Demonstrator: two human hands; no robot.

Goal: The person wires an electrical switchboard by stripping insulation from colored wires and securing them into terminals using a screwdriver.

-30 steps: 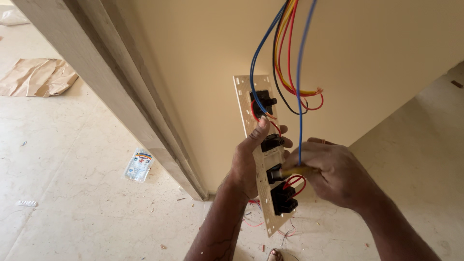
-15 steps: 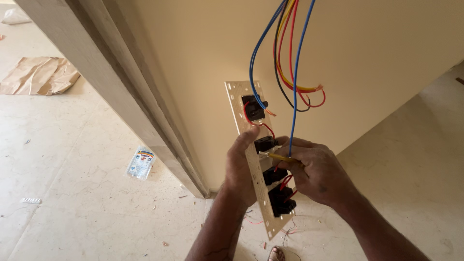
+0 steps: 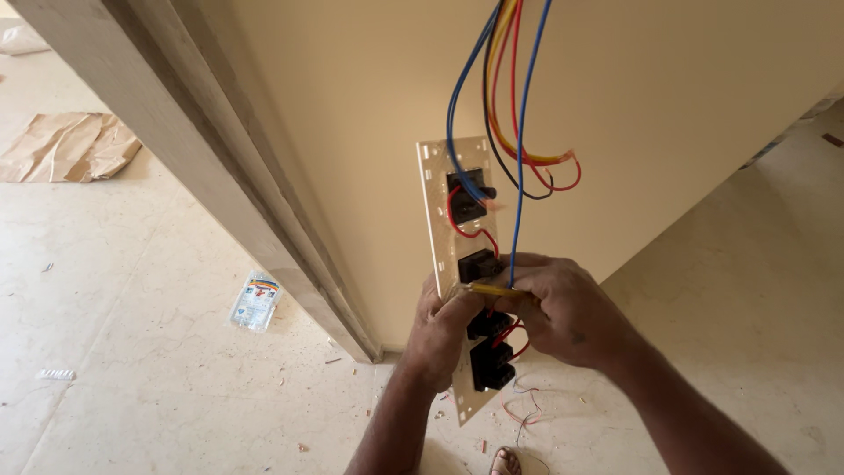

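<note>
Cream switch plate (image 3: 438, 220) gripped at its middle by your left hand (image 3: 444, 327); your right hand (image 3: 567, 312) pinching a yellow-handled screwdriver (image 3: 492, 288) against black switch modules (image 3: 479, 264), blue wire (image 3: 520, 149) hanging just above

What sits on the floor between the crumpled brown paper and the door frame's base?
In the head view, a small plastic packet lies on the floor between them.

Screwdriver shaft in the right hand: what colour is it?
Yellow. The head view shows the screwdriver pinched by the right hand against the switch plate.
</note>
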